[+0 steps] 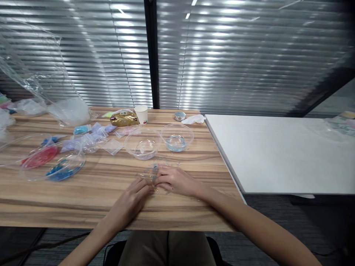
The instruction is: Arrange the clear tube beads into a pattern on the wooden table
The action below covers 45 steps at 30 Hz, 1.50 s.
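My left hand [135,199] rests low over the wooden table, its fingers bent and drawn together. Facing it from the right, my right hand [175,181] has thumb and fingers pressed together in a pinch. The fingertips of the two hands nearly meet; whatever they pinch is too small and blurred to name. Thin, clear, stick-like pieces [166,162] lie scattered around and behind the fingers. Just beyond them stand a clear plastic bowl [142,147] with pale contents and another clear bowl [177,142] with light blue contents at its bottom.
On the left are clear bowls with red pieces [44,156] and blue pieces [62,170]. Small purple bags [94,138], a gold packet [124,118], a paper cup [141,114], a round tin [179,116] and a tissue [194,119] lie farther back. A white table [277,155] adjoins on the right.
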Motion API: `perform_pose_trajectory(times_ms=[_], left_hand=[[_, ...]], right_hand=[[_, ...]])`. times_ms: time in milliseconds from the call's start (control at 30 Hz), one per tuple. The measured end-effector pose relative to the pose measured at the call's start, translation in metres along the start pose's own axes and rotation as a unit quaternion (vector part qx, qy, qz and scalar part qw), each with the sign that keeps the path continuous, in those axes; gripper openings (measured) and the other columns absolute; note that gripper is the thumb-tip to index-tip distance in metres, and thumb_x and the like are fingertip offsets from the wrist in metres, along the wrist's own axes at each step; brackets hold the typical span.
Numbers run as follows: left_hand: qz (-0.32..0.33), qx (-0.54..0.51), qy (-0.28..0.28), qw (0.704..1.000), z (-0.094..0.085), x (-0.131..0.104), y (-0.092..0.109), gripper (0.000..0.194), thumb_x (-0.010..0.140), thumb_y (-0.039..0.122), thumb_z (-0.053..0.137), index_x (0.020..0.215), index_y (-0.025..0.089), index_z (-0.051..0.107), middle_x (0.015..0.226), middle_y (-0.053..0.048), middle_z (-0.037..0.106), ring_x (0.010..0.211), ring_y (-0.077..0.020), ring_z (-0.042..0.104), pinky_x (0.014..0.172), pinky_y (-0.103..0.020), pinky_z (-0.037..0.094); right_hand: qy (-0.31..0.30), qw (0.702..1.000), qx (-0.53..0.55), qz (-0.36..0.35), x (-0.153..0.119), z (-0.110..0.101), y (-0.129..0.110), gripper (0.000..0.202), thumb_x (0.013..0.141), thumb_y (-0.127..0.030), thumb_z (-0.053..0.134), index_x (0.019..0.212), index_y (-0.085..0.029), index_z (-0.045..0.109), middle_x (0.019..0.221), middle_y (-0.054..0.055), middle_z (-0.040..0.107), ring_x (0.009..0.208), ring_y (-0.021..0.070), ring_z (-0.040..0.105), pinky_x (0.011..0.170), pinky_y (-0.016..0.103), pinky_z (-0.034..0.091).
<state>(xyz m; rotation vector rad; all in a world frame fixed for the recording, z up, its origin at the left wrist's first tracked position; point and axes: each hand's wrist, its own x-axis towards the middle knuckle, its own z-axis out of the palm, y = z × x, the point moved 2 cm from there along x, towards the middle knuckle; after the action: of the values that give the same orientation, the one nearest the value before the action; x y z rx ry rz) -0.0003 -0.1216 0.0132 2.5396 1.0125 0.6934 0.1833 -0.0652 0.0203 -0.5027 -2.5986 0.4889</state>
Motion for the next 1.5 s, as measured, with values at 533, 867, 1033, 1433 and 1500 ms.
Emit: perform_pose_trajectory(times_ms=[533, 867, 1033, 1433, 1500], left_hand=[[0.012, 0.020, 0.000, 1.000, 0.0002, 0.0016, 0.0011, 0.020, 0.093, 0.004, 0.037, 0.097, 0.019, 0.049, 0.094, -0.004, 0.057, 0.089, -0.0170, 0.052, 0.083, -0.030, 0.042], [0.007, 0.023, 0.009, 1.000, -0.0006, 0.0033, 0.0017, 0.019, 0.090, 0.005, 0.038, 0.092, 0.019, 0.051, 0.089, -0.004, 0.057, 0.083, -0.0166, 0.053, 0.076, -0.028, 0.044], [0.008, 0.024, -0.001, 1.000, 0.0018, 0.0013, -0.0028, 0.021, 0.089, 0.003, 0.037, 0.092, 0.019, 0.050, 0.089, -0.004, 0.056, 0.083, -0.0170, 0.051, 0.076, -0.029, 0.044], [-0.001, 0.027, -0.019, 0.999, 0.0028, 0.0004, -0.0038, 0.023, 0.088, 0.000, 0.036, 0.093, 0.019, 0.048, 0.091, -0.004, 0.053, 0.087, -0.0181, 0.049, 0.081, -0.031, 0.042], [-0.002, 0.027, -0.017, 0.999, 0.0023, 0.0005, -0.0032, 0.023, 0.088, 0.000, 0.036, 0.093, 0.020, 0.047, 0.091, -0.004, 0.052, 0.087, -0.0180, 0.049, 0.081, -0.031, 0.041]], right_hand=[[-0.007, 1.000, 0.001, 0.008, -0.0012, -0.0005, 0.0036, 0.015, 0.093, -0.016, 0.050, 0.093, -0.016, 0.065, 0.094, 0.005, 0.062, 0.092, 0.0155, 0.056, 0.082, 0.028, 0.045], [-0.007, 1.000, -0.011, 0.015, -0.0020, -0.0027, 0.0034, 0.014, 0.094, -0.018, 0.050, 0.090, -0.016, 0.064, 0.091, 0.005, 0.060, 0.090, 0.0151, 0.054, 0.078, 0.027, 0.044], [-0.008, 1.000, -0.012, 0.014, -0.0023, -0.0022, 0.0049, 0.015, 0.094, -0.019, 0.050, 0.088, -0.016, 0.063, 0.090, 0.005, 0.060, 0.089, 0.0150, 0.054, 0.077, 0.026, 0.043], [-0.016, 0.999, -0.025, 0.027, -0.0025, -0.0041, 0.0051, 0.016, 0.095, -0.020, 0.049, 0.095, -0.017, 0.064, 0.093, 0.005, 0.060, 0.089, 0.0154, 0.055, 0.078, 0.026, 0.044], [-0.015, 0.999, -0.030, 0.029, -0.0026, -0.0041, 0.0052, 0.016, 0.095, -0.021, 0.049, 0.095, -0.017, 0.064, 0.093, 0.005, 0.060, 0.089, 0.0155, 0.055, 0.077, 0.026, 0.044]])
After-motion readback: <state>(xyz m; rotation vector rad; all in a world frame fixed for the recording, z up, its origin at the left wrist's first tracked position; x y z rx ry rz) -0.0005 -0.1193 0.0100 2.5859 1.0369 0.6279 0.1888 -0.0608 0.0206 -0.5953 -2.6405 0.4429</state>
